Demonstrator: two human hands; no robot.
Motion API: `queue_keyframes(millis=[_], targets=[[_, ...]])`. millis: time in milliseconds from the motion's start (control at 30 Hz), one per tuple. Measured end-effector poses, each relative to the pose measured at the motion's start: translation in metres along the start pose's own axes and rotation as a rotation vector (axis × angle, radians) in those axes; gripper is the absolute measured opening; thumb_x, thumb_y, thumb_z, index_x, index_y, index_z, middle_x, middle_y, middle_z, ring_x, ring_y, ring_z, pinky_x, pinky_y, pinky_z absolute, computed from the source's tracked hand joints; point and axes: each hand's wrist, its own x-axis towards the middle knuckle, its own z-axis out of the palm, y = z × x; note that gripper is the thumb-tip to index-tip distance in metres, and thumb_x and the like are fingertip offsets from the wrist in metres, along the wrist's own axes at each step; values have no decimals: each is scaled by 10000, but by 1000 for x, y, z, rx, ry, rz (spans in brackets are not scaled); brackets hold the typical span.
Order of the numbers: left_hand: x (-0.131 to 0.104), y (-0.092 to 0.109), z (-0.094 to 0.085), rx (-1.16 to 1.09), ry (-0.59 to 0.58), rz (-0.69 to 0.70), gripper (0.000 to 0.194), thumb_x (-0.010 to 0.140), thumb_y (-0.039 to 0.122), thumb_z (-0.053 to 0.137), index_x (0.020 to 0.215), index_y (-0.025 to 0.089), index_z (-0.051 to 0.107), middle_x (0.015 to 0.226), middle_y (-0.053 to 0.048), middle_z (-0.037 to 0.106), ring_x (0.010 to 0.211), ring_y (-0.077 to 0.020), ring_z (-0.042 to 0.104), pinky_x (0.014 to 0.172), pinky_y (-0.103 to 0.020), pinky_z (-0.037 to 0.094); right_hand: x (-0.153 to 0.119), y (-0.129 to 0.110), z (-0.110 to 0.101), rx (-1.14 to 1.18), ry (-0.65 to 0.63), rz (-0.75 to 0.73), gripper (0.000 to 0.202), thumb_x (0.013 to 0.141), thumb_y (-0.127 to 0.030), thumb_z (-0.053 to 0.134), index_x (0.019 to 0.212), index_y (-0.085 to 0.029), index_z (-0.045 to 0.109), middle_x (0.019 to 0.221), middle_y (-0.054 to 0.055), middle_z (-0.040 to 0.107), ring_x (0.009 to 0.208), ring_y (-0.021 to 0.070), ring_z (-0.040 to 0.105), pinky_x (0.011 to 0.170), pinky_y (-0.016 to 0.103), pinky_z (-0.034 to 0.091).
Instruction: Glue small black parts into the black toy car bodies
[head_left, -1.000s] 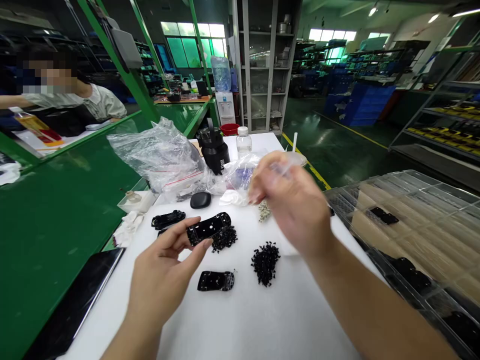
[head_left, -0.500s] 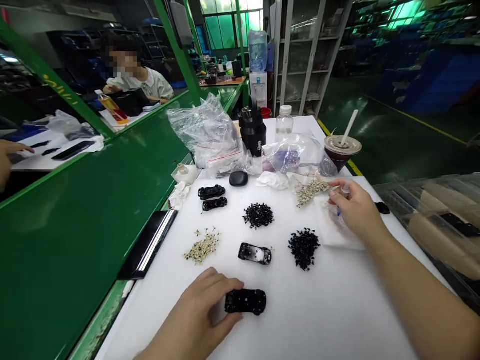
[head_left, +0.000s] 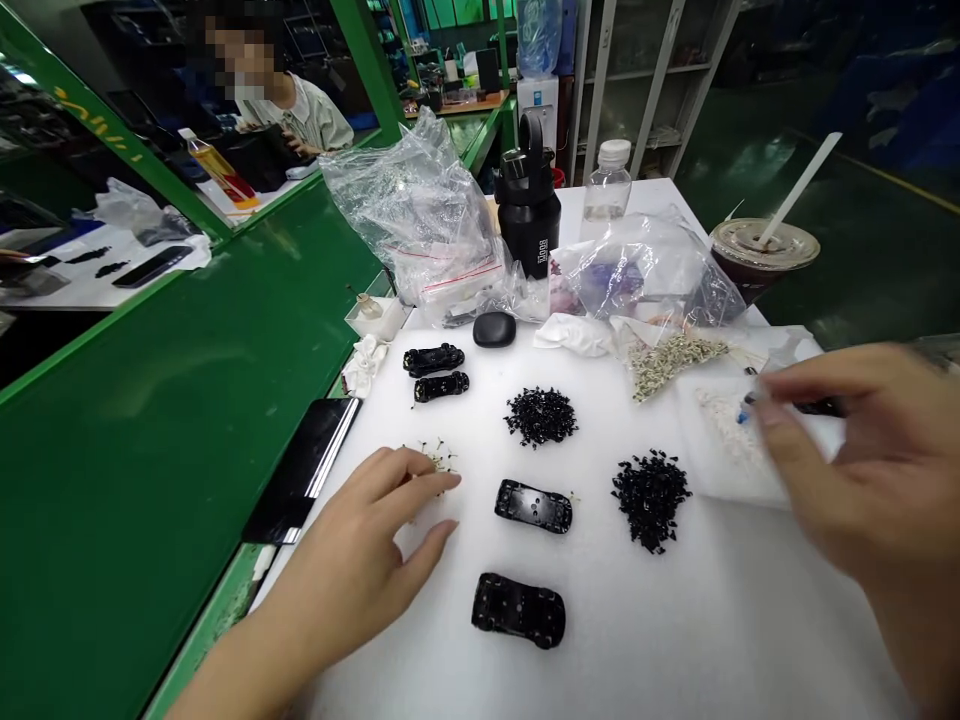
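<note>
My left hand (head_left: 367, 540) is over the pile of small pale parts (head_left: 431, 458), thumb and fingers apart with nothing between them; it covers most of that pile. In front of it a black toy car body (head_left: 519, 610) lies on the white table, and another black car body (head_left: 534, 507) with a shiny inside rests behind it. At the right, my right hand (head_left: 862, 450) is pinched around a small blue-tipped thing (head_left: 744, 413), blurred and mostly hidden by the fingers. Beneath that pinch is a white sheet or bag (head_left: 727, 460).
Two piles of small black parts (head_left: 541, 415) sit mid-table, beside more car bodies (head_left: 439, 387). A bag of pale parts (head_left: 671, 362), plastic bags (head_left: 420, 220), a black bottle (head_left: 529, 220) and an iced drink (head_left: 765, 245) line the back. A person (head_left: 292, 110) sits beyond the green partition (head_left: 225, 300).
My left hand has let go of the front car body and moved up and left to the pale parts. The view has shifted closer; my right hand has come nearer, still pinched.
</note>
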Motion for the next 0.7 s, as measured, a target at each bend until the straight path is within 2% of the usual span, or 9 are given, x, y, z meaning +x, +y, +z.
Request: queue_keyframes(millis=[33,100,167,233,367,500,600,700], targets=[[5,-1,-1,34,-33,4,323,904,235,557,1225,239,593,1128,-97,550,1011,-247,550,850,-389,537,-4,-12,7,50,-87,-73,166,873,-185,620,1017,-268,633,946,80,624,908,292,598,782,442,506],[15,4,0,75,-98,32,379,896,243,559,1275,231,573,1186,-111,545,1079,-275,527,893,-423,520,-12,-30,25,102,-293,-178,157,880,-106,568,945,-223,651,856,65,633,851,260,581,736,411,502],[26,13,3,80,-137,65,414,893,254,566,1306,225,556,1223,-116,538,1106,-286,509,919,-447,501,-18,-40,43,90,-480,-193,199,861,-48,541,921,-190,667,873,74,635,879,254,552,747,408,493],[35,22,7,63,-173,100,418,883,265,591,1298,226,566,1221,-110,543,1087,-285,506,905,-448,496,-23,-44,55,35,-590,-170,197,849,-40,549,899,-177,682,897,80,630,901,258,524,762,418,482],[43,28,14,21,-216,129,321,851,218,627,1172,231,640,1172,-86,569,1041,-268,511,871,-424,492,-24,-47,62,-76,-664,-151,112,871,-107,599,870,-167,693,886,75,626,903,269,501,768,435,461],[40,20,8,6,-229,118,213,843,195,630,1049,229,670,1148,-71,583,1039,-253,521,877,-403,486,-26,-48,65,-150,-684,-239,155,886,-80,592,794,-168,680,834,62,628,860,249,502,741,406,431],[41,19,-4,13,-230,134,257,835,231,652,1092,238,658,1177,-65,589,1089,-262,523,929,-413,474,-29,-46,70,-230,-668,-336,192,875,-24,572,774,-162,661,822,65,624,847,245,498,715,393,402],[50,30,-17,-33,-122,136,305,875,288,625,1175,229,625,1199,-64,601,1127,-248,540,964,-385,466,-30,-43,71,-277,-647,-407,199,885,-9,543,793,-152,648,838,78,616,844,251,492,697,388,386]])
